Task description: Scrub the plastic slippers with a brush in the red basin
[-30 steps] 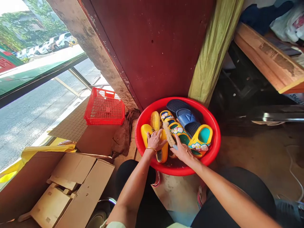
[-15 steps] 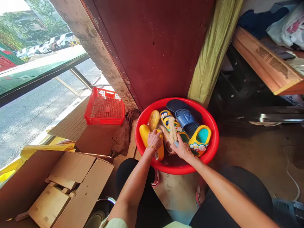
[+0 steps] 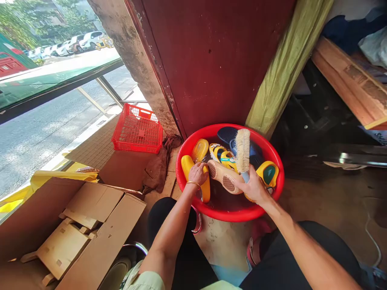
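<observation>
A red basin (image 3: 230, 215) of dark water holds several slippers. My left hand (image 3: 198, 174) is closed at the near-left end of a beige-soled shoe (image 3: 225, 175), which lies sole up; its fingertips are partly hidden. Beneath and beside that hand is a yellow slipper (image 3: 206, 191). My right hand (image 3: 255, 188) grips the handle of a scrubbing brush (image 3: 242, 151), pale bristles raised above the basin. Its thumb reaches the shoe's other end. Around them are another yellow slipper (image 3: 200, 150), a patterned yellow slipper (image 3: 223, 156), a dark blue slipper (image 3: 227, 134) and a yellow-green slipper (image 3: 268, 174).
A red plastic crate (image 3: 137, 133) sits left of the basin, with a brown cloth (image 3: 157, 175) between. An open cardboard box (image 3: 104, 237) with wooden pieces stands at lower left. Behind the basin are a dark red panel (image 3: 211, 72) and a yellowish curtain (image 3: 287, 68).
My right hand has moved right and lifted the brush upright. The beige-soled shoe has swung from steep to nearly level, its sole now facing up. My left hand has barely moved.
</observation>
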Demonstrator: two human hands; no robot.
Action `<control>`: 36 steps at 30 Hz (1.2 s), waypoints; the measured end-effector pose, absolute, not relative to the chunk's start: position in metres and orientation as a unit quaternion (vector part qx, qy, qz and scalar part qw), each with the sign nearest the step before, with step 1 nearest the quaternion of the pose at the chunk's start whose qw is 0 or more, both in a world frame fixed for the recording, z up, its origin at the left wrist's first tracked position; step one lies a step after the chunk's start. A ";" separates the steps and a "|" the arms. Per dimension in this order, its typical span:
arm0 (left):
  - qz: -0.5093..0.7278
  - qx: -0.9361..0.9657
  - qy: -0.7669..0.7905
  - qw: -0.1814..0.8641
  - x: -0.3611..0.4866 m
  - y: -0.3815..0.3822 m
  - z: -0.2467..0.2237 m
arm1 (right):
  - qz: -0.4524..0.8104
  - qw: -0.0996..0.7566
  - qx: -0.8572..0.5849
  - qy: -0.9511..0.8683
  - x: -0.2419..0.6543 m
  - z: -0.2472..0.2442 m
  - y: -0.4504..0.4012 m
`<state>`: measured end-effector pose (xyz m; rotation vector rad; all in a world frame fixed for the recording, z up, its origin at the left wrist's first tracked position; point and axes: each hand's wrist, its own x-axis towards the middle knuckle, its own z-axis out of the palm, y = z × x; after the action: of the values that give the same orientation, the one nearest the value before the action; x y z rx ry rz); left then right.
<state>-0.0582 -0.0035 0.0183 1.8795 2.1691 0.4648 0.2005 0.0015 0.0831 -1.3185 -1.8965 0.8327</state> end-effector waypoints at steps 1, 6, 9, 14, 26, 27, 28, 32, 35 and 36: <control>0.159 0.639 0.742 0.122 -0.058 -0.004 0.020 | 0.322 0.342 -0.506 -0.723 0.203 0.082 0.003; 0.125 0.620 0.764 0.125 -0.055 -0.004 0.029 | 0.298 0.346 -0.561 -0.691 0.199 0.074 0.001; 0.088 0.615 0.777 0.099 -0.052 -0.005 0.031 | 0.257 0.303 -0.558 -0.729 0.188 0.075 -0.011; 0.061 0.626 0.774 0.071 -0.051 -0.005 0.029 | 0.247 0.235 -0.494 -0.800 0.176 0.079 -0.026; 0.233 0.579 0.767 0.149 -0.041 -0.003 0.039 | 0.265 0.382 -0.531 -0.708 0.196 0.106 -0.018; 0.258 0.565 0.763 0.179 -0.043 -0.002 0.041 | 0.263 0.382 -0.530 -0.709 0.196 0.106 -0.019; 0.282 0.549 0.757 0.214 -0.044 -0.001 0.043 | 0.260 0.377 -0.532 -0.712 0.195 0.105 -0.019; 0.373 0.437 0.708 0.410 -0.039 -0.003 0.051 | 0.245 0.342 -0.538 -0.730 0.188 0.100 -0.022; 0.423 0.352 0.641 0.536 -0.024 -0.010 0.054 | 0.228 0.325 -0.522 -0.755 0.181 0.092 -0.028; 0.440 0.342 0.620 0.552 -0.018 -0.013 0.054 | 0.222 0.318 -0.510 -0.768 0.179 0.089 -0.031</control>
<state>-0.0180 -0.0125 0.0543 0.8082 1.4677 1.0417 0.1786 -0.0306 0.0892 -1.3414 -2.0194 0.5840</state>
